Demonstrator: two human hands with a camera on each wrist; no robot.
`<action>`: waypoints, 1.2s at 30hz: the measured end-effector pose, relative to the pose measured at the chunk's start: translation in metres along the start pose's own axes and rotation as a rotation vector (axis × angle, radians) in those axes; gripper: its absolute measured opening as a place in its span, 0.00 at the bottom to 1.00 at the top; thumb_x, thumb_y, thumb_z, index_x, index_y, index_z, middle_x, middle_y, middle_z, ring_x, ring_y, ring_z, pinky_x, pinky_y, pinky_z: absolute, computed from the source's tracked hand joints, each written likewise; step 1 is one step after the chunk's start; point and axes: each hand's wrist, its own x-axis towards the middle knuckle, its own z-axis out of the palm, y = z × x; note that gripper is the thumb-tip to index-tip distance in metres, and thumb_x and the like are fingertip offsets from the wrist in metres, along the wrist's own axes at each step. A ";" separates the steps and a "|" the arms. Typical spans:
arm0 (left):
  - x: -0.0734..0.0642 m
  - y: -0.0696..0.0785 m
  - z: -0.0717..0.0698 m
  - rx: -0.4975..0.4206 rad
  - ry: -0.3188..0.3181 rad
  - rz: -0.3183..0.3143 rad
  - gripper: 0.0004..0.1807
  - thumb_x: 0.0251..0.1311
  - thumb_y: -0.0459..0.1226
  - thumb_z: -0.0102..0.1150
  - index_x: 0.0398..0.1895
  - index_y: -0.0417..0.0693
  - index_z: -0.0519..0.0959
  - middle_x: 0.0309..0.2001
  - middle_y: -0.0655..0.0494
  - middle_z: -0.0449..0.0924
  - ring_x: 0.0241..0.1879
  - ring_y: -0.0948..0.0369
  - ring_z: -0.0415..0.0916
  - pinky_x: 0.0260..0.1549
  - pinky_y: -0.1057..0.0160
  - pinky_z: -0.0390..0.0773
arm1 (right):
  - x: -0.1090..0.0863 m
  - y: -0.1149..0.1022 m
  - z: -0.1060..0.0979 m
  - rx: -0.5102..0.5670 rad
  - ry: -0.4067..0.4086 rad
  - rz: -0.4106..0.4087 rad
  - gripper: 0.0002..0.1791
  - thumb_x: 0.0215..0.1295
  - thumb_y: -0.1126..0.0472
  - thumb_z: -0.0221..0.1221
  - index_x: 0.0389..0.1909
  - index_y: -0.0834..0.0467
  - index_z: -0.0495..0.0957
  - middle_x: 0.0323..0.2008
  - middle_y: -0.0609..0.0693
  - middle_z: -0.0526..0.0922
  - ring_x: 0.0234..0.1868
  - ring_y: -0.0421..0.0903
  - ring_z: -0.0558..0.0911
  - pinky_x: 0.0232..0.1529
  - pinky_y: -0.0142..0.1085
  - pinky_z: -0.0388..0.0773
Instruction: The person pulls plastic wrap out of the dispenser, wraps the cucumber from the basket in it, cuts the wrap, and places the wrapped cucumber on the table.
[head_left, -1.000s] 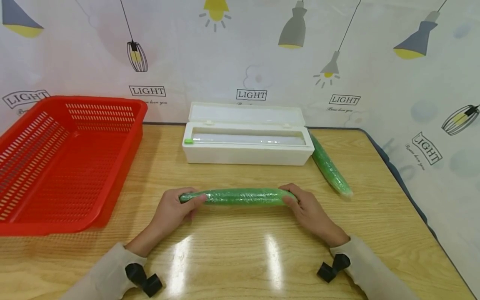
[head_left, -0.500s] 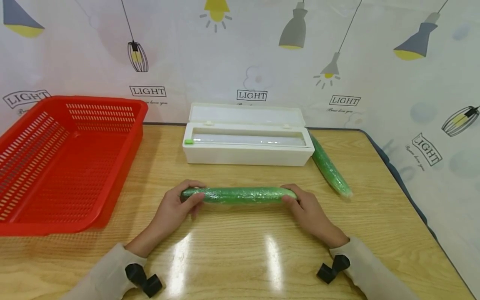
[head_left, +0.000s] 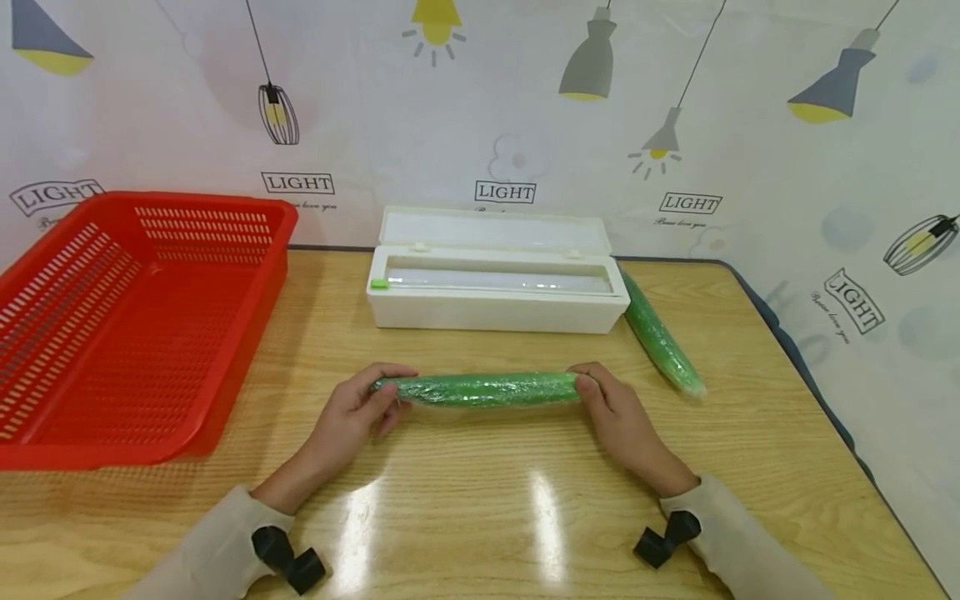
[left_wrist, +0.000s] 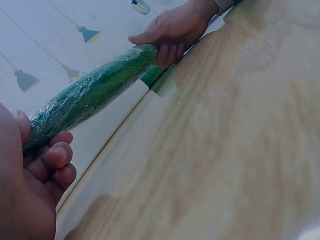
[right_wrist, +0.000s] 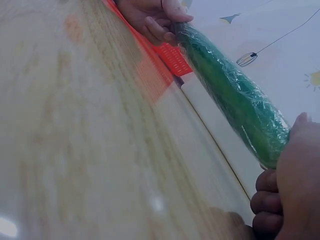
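A cucumber (head_left: pixel 487 389) in clear plastic wrap is held level above the table between both hands. My left hand (head_left: pixel 348 408) grips its dark left end, thumb on the near side. At the paler right end, my right hand (head_left: pixel 622 421) pinches with the thumb in front and the fingers behind. The left wrist view shows the wrap wrinkled and shiny along the cucumber (left_wrist: pixel 95 92). From the right wrist, the cucumber (right_wrist: pixel 235 95) stretches away toward the left hand (right_wrist: pixel 152 20).
Behind the hands stands a white cling film box (head_left: pixel 498 312), its lid up and a roll inside. A second wrapped cucumber (head_left: pixel 660 337) lies beside its right end. The red plastic basket (head_left: pixel 240 333) occupies the left of the wooden table (head_left: pixel 465 500).
Both hands have shifted their hold on the cucumber, the left thumb now nearer its left end. The cucumber has turned slightly about its length. The box, basket and second cucumber stay put.
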 end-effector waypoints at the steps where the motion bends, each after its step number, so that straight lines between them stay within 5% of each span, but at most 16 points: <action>1: 0.000 0.000 0.000 0.001 0.006 -0.003 0.15 0.73 0.29 0.38 0.56 0.29 0.70 0.14 0.44 0.65 0.14 0.52 0.64 0.40 0.60 0.78 | 0.000 0.000 0.000 0.004 -0.012 0.005 0.14 0.78 0.57 0.41 0.52 0.54 0.73 0.37 0.48 0.79 0.39 0.43 0.77 0.43 0.42 0.74; 6: 0.001 0.002 -0.002 -0.017 0.048 -0.038 0.16 0.74 0.31 0.38 0.54 0.28 0.71 0.15 0.43 0.69 0.12 0.53 0.63 0.30 0.62 0.78 | 0.001 0.000 -0.001 0.010 -0.062 -0.003 0.15 0.77 0.60 0.41 0.58 0.56 0.68 0.45 0.51 0.78 0.44 0.45 0.76 0.46 0.45 0.72; 13: 0.000 0.002 -0.003 -0.054 0.147 -0.206 0.22 0.75 0.42 0.38 0.43 0.30 0.74 0.23 0.39 0.75 0.10 0.58 0.64 0.11 0.61 0.67 | 0.001 0.004 0.001 -0.005 -0.083 -0.110 0.17 0.75 0.66 0.43 0.62 0.57 0.64 0.53 0.55 0.76 0.51 0.46 0.75 0.50 0.46 0.71; 17: 0.000 0.000 -0.004 -0.060 0.177 -0.244 0.24 0.75 0.44 0.39 0.34 0.29 0.73 0.22 0.37 0.75 0.10 0.57 0.65 0.12 0.62 0.67 | 0.001 0.005 0.000 -0.019 -0.063 -0.134 0.16 0.75 0.66 0.44 0.61 0.58 0.66 0.38 0.50 0.78 0.36 0.41 0.75 0.41 0.41 0.72; 19: 0.001 0.000 -0.003 -0.049 0.190 -0.236 0.22 0.74 0.43 0.40 0.35 0.29 0.73 0.22 0.36 0.75 0.11 0.58 0.66 0.14 0.63 0.69 | 0.000 0.003 -0.001 -0.027 -0.043 -0.114 0.15 0.76 0.64 0.44 0.59 0.58 0.69 0.27 0.46 0.74 0.28 0.39 0.71 0.36 0.39 0.71; 25: 0.001 -0.004 -0.002 -0.019 0.216 -0.135 0.13 0.72 0.34 0.46 0.49 0.35 0.75 0.27 0.33 0.74 0.19 0.60 0.68 0.17 0.64 0.70 | 0.000 -0.001 -0.002 -0.016 0.003 0.023 0.15 0.77 0.58 0.41 0.44 0.56 0.77 0.25 0.45 0.75 0.29 0.41 0.74 0.35 0.38 0.73; 31: 0.002 -0.003 -0.002 0.023 0.190 -0.049 0.13 0.68 0.28 0.49 0.54 0.35 0.75 0.26 0.43 0.72 0.23 0.58 0.68 0.21 0.62 0.69 | 0.000 -0.014 -0.006 0.051 0.010 0.157 0.22 0.78 0.56 0.39 0.23 0.60 0.68 0.16 0.46 0.65 0.18 0.41 0.64 0.24 0.33 0.63; 36: 0.002 -0.002 -0.002 0.081 0.213 -0.070 0.14 0.67 0.28 0.51 0.55 0.39 0.76 0.26 0.44 0.73 0.25 0.55 0.69 0.22 0.63 0.70 | 0.001 0.001 -0.004 0.017 0.004 0.107 0.19 0.78 0.56 0.40 0.37 0.60 0.78 0.21 0.47 0.73 0.25 0.43 0.72 0.30 0.34 0.70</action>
